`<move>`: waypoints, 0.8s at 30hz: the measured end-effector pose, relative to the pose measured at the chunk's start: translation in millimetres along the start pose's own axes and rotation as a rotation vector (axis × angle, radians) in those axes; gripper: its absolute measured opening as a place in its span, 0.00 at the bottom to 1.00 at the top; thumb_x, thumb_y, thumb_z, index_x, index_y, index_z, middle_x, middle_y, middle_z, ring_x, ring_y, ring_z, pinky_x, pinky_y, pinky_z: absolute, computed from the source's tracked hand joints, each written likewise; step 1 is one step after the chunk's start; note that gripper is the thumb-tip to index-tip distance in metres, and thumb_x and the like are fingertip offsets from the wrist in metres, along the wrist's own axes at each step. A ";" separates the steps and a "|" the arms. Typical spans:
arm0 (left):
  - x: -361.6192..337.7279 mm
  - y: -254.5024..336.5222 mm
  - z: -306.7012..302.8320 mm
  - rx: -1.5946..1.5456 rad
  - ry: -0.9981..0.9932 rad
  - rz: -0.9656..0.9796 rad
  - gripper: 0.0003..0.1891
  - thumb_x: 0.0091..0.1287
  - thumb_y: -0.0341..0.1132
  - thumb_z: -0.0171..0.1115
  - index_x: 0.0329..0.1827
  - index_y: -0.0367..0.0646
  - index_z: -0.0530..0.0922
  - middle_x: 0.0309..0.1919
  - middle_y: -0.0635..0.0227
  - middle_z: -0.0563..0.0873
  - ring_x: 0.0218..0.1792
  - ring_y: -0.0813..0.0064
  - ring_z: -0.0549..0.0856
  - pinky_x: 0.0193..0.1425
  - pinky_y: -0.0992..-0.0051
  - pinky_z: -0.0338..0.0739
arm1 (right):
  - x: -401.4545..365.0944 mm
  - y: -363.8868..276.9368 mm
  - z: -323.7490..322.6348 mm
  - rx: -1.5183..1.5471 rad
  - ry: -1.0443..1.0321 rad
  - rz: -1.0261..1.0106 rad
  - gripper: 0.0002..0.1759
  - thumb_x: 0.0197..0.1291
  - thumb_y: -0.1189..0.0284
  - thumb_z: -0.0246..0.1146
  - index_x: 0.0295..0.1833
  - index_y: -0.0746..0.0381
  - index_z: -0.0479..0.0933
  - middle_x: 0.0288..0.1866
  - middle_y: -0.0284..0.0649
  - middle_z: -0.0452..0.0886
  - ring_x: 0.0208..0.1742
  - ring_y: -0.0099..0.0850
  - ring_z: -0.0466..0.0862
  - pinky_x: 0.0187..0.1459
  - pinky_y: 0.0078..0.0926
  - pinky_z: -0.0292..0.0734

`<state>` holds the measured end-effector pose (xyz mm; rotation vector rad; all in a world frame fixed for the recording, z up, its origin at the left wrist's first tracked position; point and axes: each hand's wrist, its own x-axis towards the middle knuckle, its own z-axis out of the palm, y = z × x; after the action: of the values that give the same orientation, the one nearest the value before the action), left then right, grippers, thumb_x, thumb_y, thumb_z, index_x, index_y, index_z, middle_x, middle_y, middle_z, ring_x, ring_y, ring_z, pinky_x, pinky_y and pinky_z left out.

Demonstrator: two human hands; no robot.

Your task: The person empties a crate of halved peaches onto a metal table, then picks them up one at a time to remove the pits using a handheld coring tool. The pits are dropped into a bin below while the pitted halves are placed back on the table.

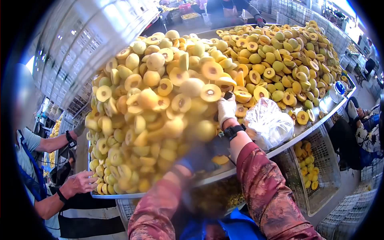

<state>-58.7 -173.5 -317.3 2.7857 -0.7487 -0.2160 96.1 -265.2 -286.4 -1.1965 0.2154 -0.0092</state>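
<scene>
A large heap of halved yellow peaches [160, 100], many with brown pits showing, covers the metal table [276, 152]. My right hand [227, 110], in a white glove, is closed at the heap's near edge, beside cut halves. A small dark piece [228, 95] shows at its fingertips; I cannot make out what it is. My left hand [198, 158], in a bluish glove, is smeared by motion low over the table's front edge, so its fingers do not show clearly. To the right of my right wrist lies a clear plastic bag [268, 124] with whitish contents.
Another person's bare hand [80, 184] touches the heap's left edge. A clear jar with a blue lid [339, 88] stands at right. Below the table edge is a plastic crate [324, 172] holding peach halves. A tilted white crate [92, 44] looms upper left.
</scene>
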 end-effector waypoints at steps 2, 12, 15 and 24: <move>-1.3 -13.6 3.4 -0.189 0.012 0.027 0.33 0.58 0.54 0.70 0.66 0.55 0.74 0.59 0.63 0.81 0.57 0.61 0.81 0.64 0.60 0.73 | 5.2 2.0 -2.5 -0.020 0.003 0.066 0.25 0.58 0.71 0.68 0.61 0.61 0.71 0.48 0.37 0.82 0.43 0.28 0.78 0.45 0.28 0.76; -7.8 -17.3 -34.1 0.187 -0.077 -0.009 0.32 0.60 0.62 0.64 0.62 0.54 0.77 0.60 0.60 0.81 0.63 0.55 0.77 0.70 0.57 0.66 | 12.2 21.8 -4.3 0.136 0.015 -0.104 0.33 0.53 0.69 0.76 0.62 0.65 0.70 0.50 0.41 0.83 0.44 0.28 0.81 0.46 0.27 0.78; -7.8 -19.4 -27.8 0.220 0.005 0.040 0.31 0.61 0.64 0.62 0.60 0.53 0.77 0.58 0.61 0.82 0.62 0.56 0.78 0.69 0.53 0.66 | 4.0 15.2 -6.2 0.089 0.055 -0.077 0.31 0.53 0.68 0.76 0.60 0.64 0.72 0.48 0.39 0.83 0.42 0.27 0.81 0.44 0.27 0.78; -20.6 -3.1 -28.2 0.117 -0.047 -0.009 0.28 0.63 0.56 0.65 0.62 0.52 0.76 0.56 0.61 0.83 0.56 0.58 0.82 0.64 0.52 0.71 | -2.8 2.8 -22.1 -0.119 0.027 -0.096 0.19 0.58 0.70 0.72 0.51 0.60 0.74 0.37 0.33 0.79 0.31 0.23 0.78 0.32 0.25 0.77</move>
<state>-69.1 -154.8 -289.5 2.9041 -0.7836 -0.2475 89.3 -284.2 -296.3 -1.3245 0.1846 -0.0976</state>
